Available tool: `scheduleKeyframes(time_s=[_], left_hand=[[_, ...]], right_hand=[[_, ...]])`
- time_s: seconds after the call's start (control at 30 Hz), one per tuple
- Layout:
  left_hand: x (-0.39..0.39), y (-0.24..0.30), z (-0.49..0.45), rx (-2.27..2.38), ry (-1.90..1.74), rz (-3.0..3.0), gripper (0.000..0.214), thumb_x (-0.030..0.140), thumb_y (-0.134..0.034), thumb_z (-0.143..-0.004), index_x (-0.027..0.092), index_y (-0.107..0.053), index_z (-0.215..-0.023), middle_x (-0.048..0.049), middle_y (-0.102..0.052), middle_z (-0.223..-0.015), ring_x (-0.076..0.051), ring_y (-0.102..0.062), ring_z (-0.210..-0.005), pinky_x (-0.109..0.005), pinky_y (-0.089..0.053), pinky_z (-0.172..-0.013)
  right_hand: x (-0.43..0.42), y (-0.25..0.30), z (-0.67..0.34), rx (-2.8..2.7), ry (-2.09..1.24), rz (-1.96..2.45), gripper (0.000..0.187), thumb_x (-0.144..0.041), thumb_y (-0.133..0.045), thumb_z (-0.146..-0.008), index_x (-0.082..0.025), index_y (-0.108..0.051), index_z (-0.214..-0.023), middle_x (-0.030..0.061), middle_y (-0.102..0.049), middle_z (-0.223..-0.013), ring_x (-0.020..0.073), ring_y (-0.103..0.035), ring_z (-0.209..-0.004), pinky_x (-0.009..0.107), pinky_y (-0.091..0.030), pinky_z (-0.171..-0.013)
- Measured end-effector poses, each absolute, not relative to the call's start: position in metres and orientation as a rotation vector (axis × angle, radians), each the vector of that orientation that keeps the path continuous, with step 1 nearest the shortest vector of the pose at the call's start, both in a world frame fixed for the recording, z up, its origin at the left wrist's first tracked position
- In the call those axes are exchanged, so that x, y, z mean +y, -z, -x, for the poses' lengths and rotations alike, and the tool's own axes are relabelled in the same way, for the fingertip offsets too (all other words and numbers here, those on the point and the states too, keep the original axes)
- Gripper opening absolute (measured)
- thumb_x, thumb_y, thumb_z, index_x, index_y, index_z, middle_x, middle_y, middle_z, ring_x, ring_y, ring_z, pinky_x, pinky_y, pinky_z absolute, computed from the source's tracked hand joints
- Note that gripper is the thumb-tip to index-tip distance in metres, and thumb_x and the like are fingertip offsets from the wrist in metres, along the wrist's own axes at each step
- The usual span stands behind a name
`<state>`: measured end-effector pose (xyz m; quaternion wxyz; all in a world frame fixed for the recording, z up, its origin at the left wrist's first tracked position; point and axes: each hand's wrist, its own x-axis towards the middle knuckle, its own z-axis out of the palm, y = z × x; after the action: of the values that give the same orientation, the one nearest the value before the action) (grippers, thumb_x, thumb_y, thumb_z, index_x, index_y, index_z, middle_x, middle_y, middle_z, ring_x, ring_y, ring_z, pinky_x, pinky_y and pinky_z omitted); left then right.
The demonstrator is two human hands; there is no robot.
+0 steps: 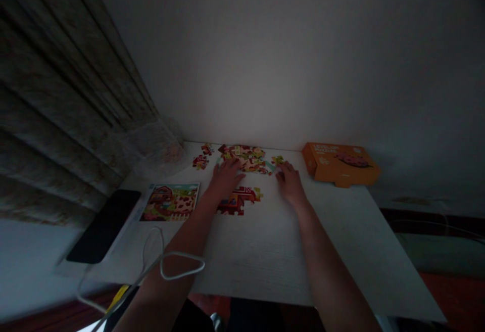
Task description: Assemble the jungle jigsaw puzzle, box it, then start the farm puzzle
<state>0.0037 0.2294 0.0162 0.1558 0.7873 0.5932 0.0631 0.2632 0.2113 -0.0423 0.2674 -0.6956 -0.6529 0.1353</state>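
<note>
My left hand [226, 176] lies flat with fingers spread on the white table [265, 251], its fingertips at the edge of a pile of loose puzzle pieces [245, 157]. My right hand [290, 183] rests on the table to the right, fingers reaching toward a few pieces [278, 160] by the pile; whether it holds one is hidden. A partly joined red puzzle section [239, 200] lies between my hands. A few more pieces [200, 160] sit to the left of the pile.
A picture card of the farm scene [170, 202] lies at the left. An orange puzzle box [339, 162] stands at the back right. A dark phone [104, 226] and a white cable [166, 261] are near the left edge. A curtain [68, 120] hangs at left.
</note>
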Motion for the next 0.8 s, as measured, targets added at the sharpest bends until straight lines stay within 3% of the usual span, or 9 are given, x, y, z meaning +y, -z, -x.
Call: scheduleKeyframes(time_s=[0.13, 0.37, 0.47, 0.57, 0.8], left_hand=[[0.243, -0.016, 0.014, 2.038, -0.357, -2.093, 0.055, 0.048, -0.041, -0.105, 0.023, -0.048, -0.154, -0.0182, -0.031, -0.169, -0.035, -0.028, -0.157, -0.062, -0.016, -0.126], [0.259, -0.005, 0.039, 2.296, -0.354, -1.936, 0.056, 0.050, -0.036, -0.105, 0.025, -0.050, -0.154, -0.0183, -0.036, -0.167, -0.037, -0.029, -0.156, -0.072, -0.016, -0.122], [0.257, -0.010, 0.037, 2.253, -0.368, -1.949, 0.047, 0.046, -0.037, -0.105, 0.027, -0.064, -0.138, -0.0150, -0.050, -0.158, -0.036, -0.039, -0.150, -0.072, -0.017, -0.122], [0.255, -0.016, 0.035, 2.278, -0.392, -1.944, 0.040, 0.042, -0.041, -0.104, 0.023, -0.072, -0.121, -0.0164, -0.067, -0.136, -0.035, -0.058, -0.131, -0.070, -0.017, -0.122], [0.258, -0.012, 0.035, 2.320, -0.446, -1.923, 0.029, 0.035, -0.049, -0.099, 0.021, -0.066, -0.118, -0.0150, -0.073, -0.122, -0.034, -0.064, -0.121, -0.065, -0.020, -0.121]], right_hand=[[0.214, 0.037, -0.263, -1.651, -0.301, 1.809, 0.041, -0.032, -0.050, -0.097, -0.017, -0.066, -0.131, 0.0193, -0.052, -0.152, 0.0307, -0.042, -0.147, 0.055, -0.032, -0.121], [0.205, 0.033, -0.255, -1.644, -0.280, 1.640, 0.035, -0.043, -0.055, -0.096, -0.020, -0.072, -0.116, 0.0179, -0.060, -0.138, 0.0306, -0.056, -0.130, 0.050, -0.046, -0.112], [0.204, 0.033, -0.255, -1.631, -0.285, 1.620, 0.037, -0.045, -0.055, -0.096, -0.019, -0.073, -0.115, 0.0184, -0.060, -0.136, 0.0302, -0.062, -0.120, 0.052, -0.047, -0.110], [0.204, 0.032, -0.255, -1.632, -0.300, 1.629, 0.035, -0.043, -0.055, -0.096, -0.019, -0.073, -0.115, 0.0181, -0.059, -0.137, 0.0266, -0.067, -0.104, 0.050, -0.051, -0.106], [0.204, 0.033, -0.252, -1.638, -0.290, 1.650, 0.033, -0.041, -0.058, -0.094, -0.021, -0.073, -0.114, 0.0180, -0.060, -0.138, 0.0317, -0.059, -0.124, 0.055, -0.046, -0.112]])
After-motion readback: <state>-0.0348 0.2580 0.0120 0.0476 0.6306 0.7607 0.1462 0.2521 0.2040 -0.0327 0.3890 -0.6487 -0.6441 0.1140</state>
